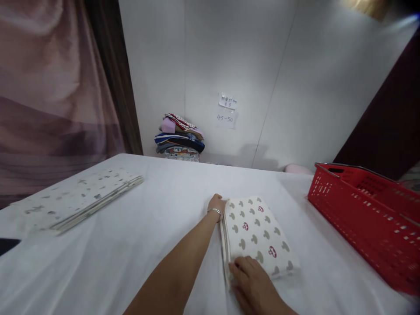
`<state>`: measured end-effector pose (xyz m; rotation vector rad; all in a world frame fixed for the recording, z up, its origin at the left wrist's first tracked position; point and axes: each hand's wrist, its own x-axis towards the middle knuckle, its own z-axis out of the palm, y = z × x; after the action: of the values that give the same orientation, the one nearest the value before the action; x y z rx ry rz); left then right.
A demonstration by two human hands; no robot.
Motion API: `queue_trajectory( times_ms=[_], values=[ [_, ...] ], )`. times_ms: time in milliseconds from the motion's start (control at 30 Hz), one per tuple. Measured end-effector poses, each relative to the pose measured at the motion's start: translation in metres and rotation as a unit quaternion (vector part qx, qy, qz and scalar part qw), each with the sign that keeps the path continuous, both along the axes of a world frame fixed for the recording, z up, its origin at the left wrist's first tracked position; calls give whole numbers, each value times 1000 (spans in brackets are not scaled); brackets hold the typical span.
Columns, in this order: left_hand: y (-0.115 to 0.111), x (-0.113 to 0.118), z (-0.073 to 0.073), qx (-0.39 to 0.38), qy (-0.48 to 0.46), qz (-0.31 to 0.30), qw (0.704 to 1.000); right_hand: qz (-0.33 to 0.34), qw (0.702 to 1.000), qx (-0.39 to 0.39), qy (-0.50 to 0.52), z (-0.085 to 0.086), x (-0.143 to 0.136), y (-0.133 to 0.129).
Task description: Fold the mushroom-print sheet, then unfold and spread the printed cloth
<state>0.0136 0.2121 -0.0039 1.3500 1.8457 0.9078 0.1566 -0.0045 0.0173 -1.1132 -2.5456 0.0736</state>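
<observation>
A folded cream cloth (252, 232) with grey mushroom prints and a few red ones lies on the white-covered table in front of me. Its stacked layers show along the left side. My left hand (217, 204), with a bracelet at the wrist, is closed on the far left corner; some of its fingers are hidden behind the cloth. At the near left corner my right hand (252, 280) has its fingers curled over the edge, thumb side partly hidden. Further left rests another folded cloth (85, 192), white with small grey-green prints, apart from both hands.
A red plastic basket (361, 223) stands at the table's right side. Beyond the back edge, a pile of folded fabrics (180, 138) sits against the wall, left of two paper notes (227, 110). Pink curtain (55, 78) hangs at left.
</observation>
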Motion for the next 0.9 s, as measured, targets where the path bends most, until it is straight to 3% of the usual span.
queue_trajectory(
  times_ms=[67, 200, 300, 400, 500, 633, 900],
  values=[
    [-3, 2, -3, 11, 4, 5, 1000, 5, 998, -53, 31, 18, 12, 18],
    [-11, 7, -6, 40, 22, 18, 999, -71, 991, -16, 112, 41, 31, 98],
    [-17, 9, -6, 60, 36, 27, 997, -130, 989, -49, 59, 37, 31, 166],
    [-19, 9, -6, 73, 46, 31, 996, -136, 987, -86, 17, 29, 21, 209],
    [-19, 9, -8, 80, 55, 35, 995, -134, 984, -118, -17, 24, 16, 227],
    [-20, 9, -9, 86, 64, 32, 994, -147, 977, -140, -61, 21, 21, 233],
    [-21, 10, -5, 83, 82, 27, 993, -196, 968, -104, -118, 17, 31, 231]
  ],
)
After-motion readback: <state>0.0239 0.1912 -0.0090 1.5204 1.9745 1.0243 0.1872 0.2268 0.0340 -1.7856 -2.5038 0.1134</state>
